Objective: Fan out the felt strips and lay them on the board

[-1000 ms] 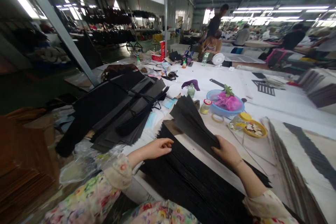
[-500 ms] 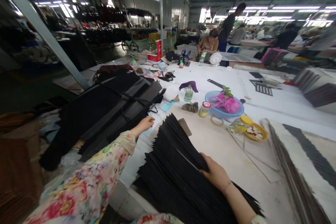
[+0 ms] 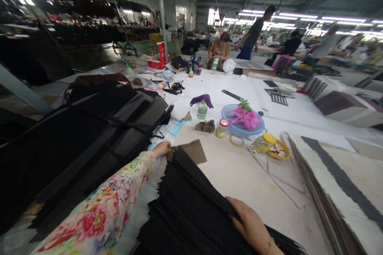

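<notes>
Black strips [image 3: 185, 199] in right hand [image 3: 251, 222]

A blue basin [image 3: 226, 114] held a pink bag [image 3: 247, 120] and a leafy sprig [image 3: 245, 104]. Near it stood a red-lidded jar [image 3: 222, 129], while a yellow-lidded container [image 3: 259, 145] sat just beside a yellow dish [image 3: 287, 153]. A purple cloth [image 3: 206, 99] lay behind a greenish jar [image 3: 202, 111].

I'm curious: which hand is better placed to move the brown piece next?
Probably the left hand: it's at the edge of the brown piece; the right hand lies on the black stack.
</notes>
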Demonstrator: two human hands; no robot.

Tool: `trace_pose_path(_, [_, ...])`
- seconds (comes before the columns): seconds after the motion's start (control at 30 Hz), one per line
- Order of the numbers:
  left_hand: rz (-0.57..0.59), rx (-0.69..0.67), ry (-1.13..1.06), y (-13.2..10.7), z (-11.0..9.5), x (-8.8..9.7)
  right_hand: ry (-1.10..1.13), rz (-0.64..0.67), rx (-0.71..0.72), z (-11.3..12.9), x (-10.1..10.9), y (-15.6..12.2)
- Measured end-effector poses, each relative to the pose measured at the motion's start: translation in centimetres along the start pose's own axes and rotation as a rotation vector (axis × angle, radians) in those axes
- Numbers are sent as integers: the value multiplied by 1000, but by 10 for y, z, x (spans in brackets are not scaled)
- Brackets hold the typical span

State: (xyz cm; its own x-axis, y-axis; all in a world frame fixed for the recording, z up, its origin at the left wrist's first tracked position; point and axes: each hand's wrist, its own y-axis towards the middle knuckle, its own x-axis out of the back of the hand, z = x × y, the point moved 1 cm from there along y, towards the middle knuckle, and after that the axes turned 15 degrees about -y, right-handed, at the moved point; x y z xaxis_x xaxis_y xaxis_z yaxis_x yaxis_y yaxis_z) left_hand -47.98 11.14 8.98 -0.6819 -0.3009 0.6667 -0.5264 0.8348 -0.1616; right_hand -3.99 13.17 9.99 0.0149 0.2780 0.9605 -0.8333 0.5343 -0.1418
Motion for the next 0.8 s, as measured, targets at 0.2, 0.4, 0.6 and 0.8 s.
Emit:
trace_pose_path(0.2, [-166,-39,-100,60,-32,47,-32,-46,24,3,0,9])
trace_pose_path(0.4, [33,-97,-263,15,-24,10,54,-44,-23,7,8,16])
trace_pose_path(0.6, [282,90,-874,-52,1,-30,243,-295,-576,-88,12,-85])
trace_pose_path(0.8, [198,245,-1099,-45,14,-42,747,-643,-1015,-143,-29,-185])
